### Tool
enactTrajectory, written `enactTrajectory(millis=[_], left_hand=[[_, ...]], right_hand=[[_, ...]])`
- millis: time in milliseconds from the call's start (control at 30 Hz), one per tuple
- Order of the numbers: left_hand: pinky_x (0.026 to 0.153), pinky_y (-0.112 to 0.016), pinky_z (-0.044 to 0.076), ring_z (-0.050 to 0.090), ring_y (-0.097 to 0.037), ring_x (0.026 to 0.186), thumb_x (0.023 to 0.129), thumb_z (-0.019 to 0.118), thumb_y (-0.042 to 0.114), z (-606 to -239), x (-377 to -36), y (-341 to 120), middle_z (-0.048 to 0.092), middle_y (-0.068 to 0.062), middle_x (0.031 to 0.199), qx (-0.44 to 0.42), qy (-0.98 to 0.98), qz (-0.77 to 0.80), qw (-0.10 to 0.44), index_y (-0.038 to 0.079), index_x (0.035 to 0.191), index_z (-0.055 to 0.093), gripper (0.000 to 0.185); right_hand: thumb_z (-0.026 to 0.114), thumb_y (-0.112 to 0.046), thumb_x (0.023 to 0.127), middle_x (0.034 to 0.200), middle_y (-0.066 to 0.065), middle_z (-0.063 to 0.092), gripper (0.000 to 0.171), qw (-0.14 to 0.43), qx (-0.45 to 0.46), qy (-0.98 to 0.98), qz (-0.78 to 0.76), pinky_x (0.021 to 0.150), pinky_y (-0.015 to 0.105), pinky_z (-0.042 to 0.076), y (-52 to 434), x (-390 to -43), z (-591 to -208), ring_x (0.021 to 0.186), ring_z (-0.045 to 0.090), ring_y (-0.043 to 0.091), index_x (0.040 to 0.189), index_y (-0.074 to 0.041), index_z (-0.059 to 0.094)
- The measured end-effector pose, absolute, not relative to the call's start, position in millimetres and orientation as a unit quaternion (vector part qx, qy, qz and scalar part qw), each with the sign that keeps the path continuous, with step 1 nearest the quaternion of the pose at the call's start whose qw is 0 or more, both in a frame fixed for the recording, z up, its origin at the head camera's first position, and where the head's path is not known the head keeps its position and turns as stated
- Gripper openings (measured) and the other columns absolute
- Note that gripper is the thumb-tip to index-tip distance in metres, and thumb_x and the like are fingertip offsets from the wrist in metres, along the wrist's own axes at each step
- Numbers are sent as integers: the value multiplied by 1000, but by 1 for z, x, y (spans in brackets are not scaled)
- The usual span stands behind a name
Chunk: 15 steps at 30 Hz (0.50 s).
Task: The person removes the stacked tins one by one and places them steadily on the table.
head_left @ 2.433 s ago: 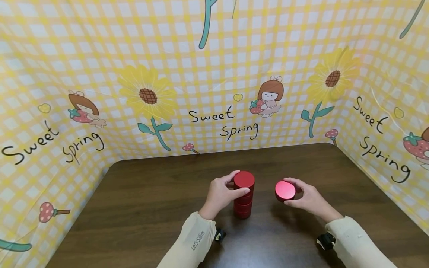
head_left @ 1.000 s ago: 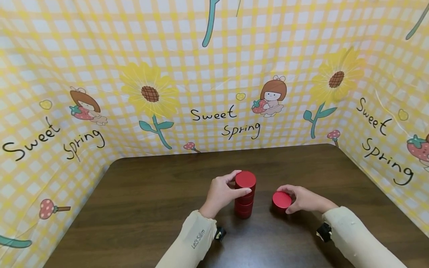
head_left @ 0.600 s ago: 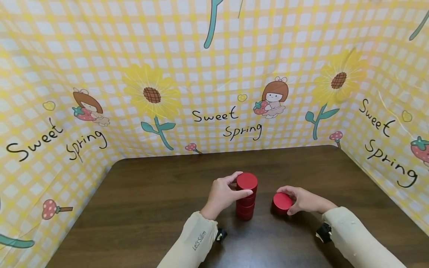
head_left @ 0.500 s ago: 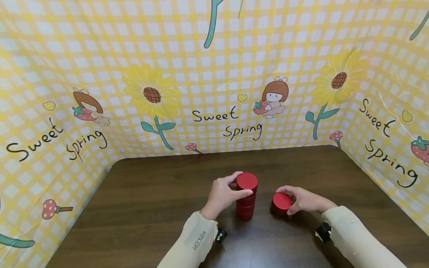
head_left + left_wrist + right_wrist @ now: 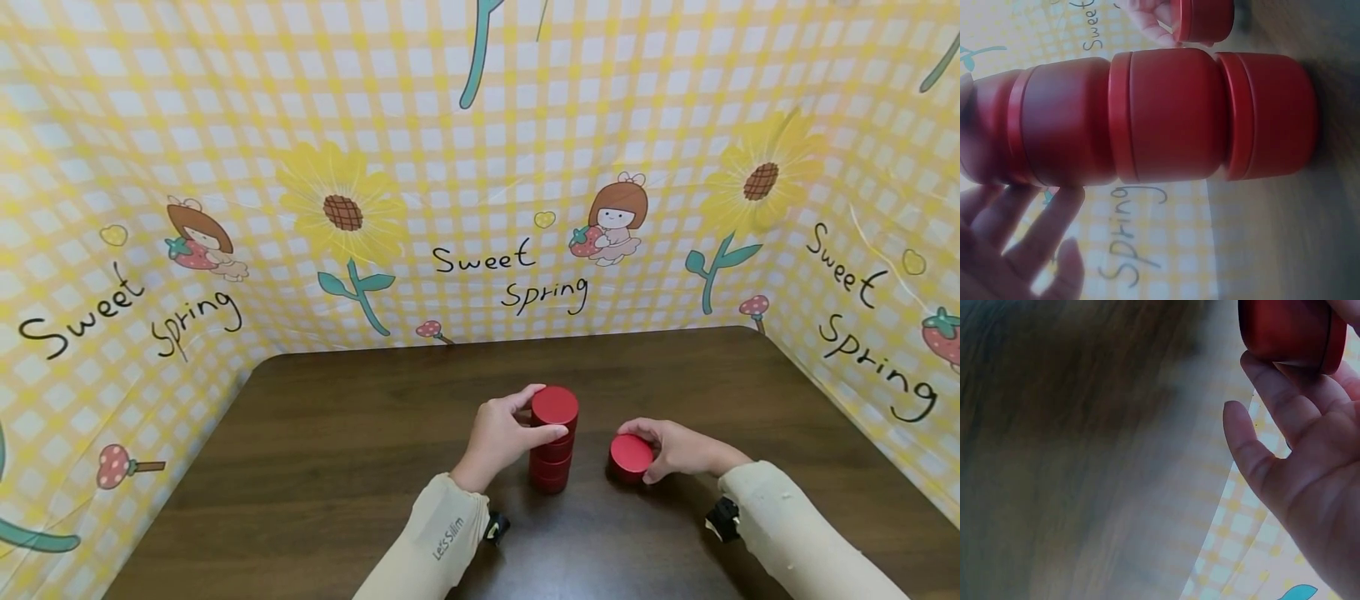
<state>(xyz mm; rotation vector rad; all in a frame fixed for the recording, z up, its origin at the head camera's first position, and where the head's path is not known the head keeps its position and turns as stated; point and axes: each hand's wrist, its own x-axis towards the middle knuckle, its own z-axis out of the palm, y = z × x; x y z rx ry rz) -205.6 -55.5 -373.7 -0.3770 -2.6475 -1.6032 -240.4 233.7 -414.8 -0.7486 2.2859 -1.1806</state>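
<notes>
A stack of several round red lidded tins [image 5: 552, 454] stands upright on the dark wooden table. My left hand [image 5: 495, 433] grips the stack near its top, thumb in front and fingers behind the upper tin. In the left wrist view the stacked tins [image 5: 1175, 115] lie sideways across the picture, each with a lid seam. To the right of the stack, my right hand [image 5: 686, 450] holds a single red tin [image 5: 631, 456] by its side, low over the table. That tin [image 5: 1291, 331] shows at the top of the right wrist view, with fingers beneath it.
The brown wooden table [image 5: 352, 442] has rounded far corners. A yellow checked cloth [image 5: 480, 192] with flowers and lettering hangs behind it and on both sides. Dark wrist cameras sit at both sleeve cuffs.
Since the earliest frame, my right hand has brought the single tin lower and slightly nearer me. The left hand keeps its grip on the stack. The last half second shows almost no movement.
</notes>
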Motion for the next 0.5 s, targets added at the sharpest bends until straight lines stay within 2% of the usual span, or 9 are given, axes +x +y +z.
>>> enactTrajectory(millis=[167, 367, 500], left_hand=[[78, -34, 53, 64, -17, 92, 75, 82, 32, -373, -206, -56, 68, -6, 113, -120, -848, -516, 15, 13, 129, 62, 61], [77, -34, 53, 64, -17, 91, 75, 82, 32, -373, -205, -56, 68, -5, 113, -123, -850, -512, 17, 14, 129, 62, 60], [77, -34, 53, 64, -18, 91, 76, 82, 32, -373, -205, -56, 68, -6, 112, -127, -854, -504, 20, 14, 129, 63, 59]], right_hand=[[76, 3, 72, 120, 18, 56, 61, 234, -270, 832, -424, 82, 29, 44, 232, -240, -414, 103, 48, 28, 126, 8, 46], [76, 4, 73, 122, 18, 55, 62, 244, -263, 833, -421, 84, 35, 43, 232, -239, -415, 104, 48, 28, 127, 8, 46], [76, 3, 73, 121, 18, 56, 61, 244, -261, 833, -422, 83, 32, 44, 233, -239, -417, 103, 49, 28, 126, 9, 46]])
